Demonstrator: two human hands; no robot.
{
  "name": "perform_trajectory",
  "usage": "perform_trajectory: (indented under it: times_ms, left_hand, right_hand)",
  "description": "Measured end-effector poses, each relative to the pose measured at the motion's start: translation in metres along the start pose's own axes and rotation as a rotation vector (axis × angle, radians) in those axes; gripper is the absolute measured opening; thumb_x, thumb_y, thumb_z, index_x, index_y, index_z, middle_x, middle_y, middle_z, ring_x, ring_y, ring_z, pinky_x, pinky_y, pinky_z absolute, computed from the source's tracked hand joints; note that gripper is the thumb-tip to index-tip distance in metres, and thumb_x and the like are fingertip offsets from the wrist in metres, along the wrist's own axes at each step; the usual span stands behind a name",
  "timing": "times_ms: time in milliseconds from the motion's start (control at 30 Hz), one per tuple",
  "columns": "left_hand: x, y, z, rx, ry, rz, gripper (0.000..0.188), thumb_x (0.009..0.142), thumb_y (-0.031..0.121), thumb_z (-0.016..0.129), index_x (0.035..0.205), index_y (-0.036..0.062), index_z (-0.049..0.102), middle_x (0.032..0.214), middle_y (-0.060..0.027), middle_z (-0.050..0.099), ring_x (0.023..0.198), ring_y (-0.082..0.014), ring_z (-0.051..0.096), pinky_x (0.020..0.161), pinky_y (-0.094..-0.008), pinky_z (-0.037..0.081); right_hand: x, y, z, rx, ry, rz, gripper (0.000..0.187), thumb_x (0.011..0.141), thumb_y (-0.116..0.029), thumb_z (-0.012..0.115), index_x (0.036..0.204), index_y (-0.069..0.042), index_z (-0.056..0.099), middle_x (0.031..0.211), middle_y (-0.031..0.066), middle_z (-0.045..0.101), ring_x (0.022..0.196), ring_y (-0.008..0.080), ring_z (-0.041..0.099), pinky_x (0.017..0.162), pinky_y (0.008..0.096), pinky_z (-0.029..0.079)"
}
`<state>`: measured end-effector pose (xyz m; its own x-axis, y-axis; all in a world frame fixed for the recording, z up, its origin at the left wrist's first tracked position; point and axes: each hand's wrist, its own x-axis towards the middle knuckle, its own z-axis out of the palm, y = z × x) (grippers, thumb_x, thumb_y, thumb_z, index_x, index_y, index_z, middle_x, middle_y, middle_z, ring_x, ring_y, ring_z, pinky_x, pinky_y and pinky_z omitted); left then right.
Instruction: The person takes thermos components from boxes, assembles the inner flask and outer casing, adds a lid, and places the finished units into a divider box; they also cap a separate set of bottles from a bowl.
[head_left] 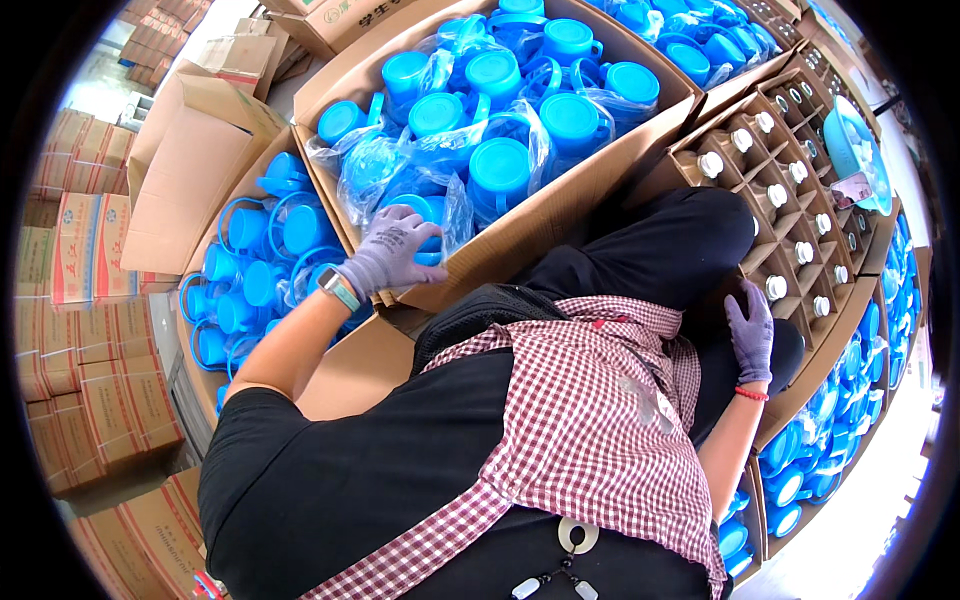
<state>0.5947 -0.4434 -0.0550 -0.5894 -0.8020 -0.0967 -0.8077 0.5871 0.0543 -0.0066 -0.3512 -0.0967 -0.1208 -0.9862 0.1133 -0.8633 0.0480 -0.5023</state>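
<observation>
My left hand (393,248), in a grey-purple glove, is open at the near left corner of a cardboard box (560,225). Its fingers reach over the rim beside a blue lid (412,207) and clear plastic wrap (458,215). The box is full of blue round plastic lids with loop handles, several in clear bags. On the other side, my right hand (750,332), gloved the same way, is open beside my bent knee, fingers apart. It is close to a divided carton (742,188) of bottles with white tops (775,287), and nothing shows in it.
Another box of loose blue lids (262,283) stands left of the full one, under my left forearm. More blue lids (835,400) fill boxes at the right. A light-blue basin (850,140) and a phone (851,190) rest on the bottle cartons. Stacked cartons (110,350) line the left.
</observation>
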Motion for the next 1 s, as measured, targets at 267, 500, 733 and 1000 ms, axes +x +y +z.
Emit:
perform_trajectory:
  times_ms: [267, 500, 733, 1000]
  left_hand:
    - [-0.011, 0.047, 0.018, 0.138, -0.094, -0.309, 0.062, 0.075, 0.066, 0.077, 0.103, 0.0107, 0.076, 0.113, -0.0100, 0.062, 0.116, -0.0319, 0.054, 0.098, -0.0503, 0.043]
    - [0.007, -0.015, -0.045, 0.061, -0.059, -0.142, 0.022, 0.078, 0.027, 0.076, 0.096, 0.0150, 0.075, 0.108, -0.0115, 0.066, 0.115, -0.0341, 0.057, 0.096, -0.0476, 0.046]
    - [0.067, 0.069, -0.253, 0.310, 0.617, 0.462, 0.011, 0.066, 0.005, 0.067, 0.068, 0.0146, 0.064, 0.092, -0.0024, 0.059, 0.113, -0.0297, 0.062, 0.099, -0.0495, 0.043]
    - [0.131, 0.201, -0.372, -0.259, 1.361, 1.145, 0.018, 0.096, 0.027, 0.063, 0.099, 0.0099, 0.065, 0.122, -0.0107, 0.058, 0.118, -0.0261, 0.059, 0.109, -0.0471, 0.046]
  right_hand:
    - [-0.003, -0.010, -0.004, -0.033, -0.058, 0.070, 0.046, 0.095, -0.029, 0.067, 0.134, -0.004, 0.063, 0.131, 0.0186, 0.066, 0.123, 0.0352, 0.063, 0.106, 0.0416, 0.048]
    - [-0.006, -0.018, -0.018, 0.264, -0.051, 0.095, 0.038, 0.096, -0.017, 0.068, 0.131, -0.003, 0.064, 0.123, 0.0153, 0.068, 0.113, 0.0275, 0.066, 0.100, 0.0354, 0.050]
    - [-0.018, -0.011, -0.024, 0.536, 0.070, 0.116, 0.035, 0.097, -0.011, 0.067, 0.131, -0.003, 0.065, 0.115, 0.0071, 0.069, 0.104, 0.0118, 0.067, 0.088, 0.0265, 0.053]
    - [-0.008, -0.140, -0.137, 0.905, 0.357, -0.398, 0.074, 0.091, -0.025, 0.078, 0.152, -0.001, 0.044, 0.146, 0.0106, 0.054, 0.133, 0.0223, 0.055, 0.113, 0.0398, 0.044]
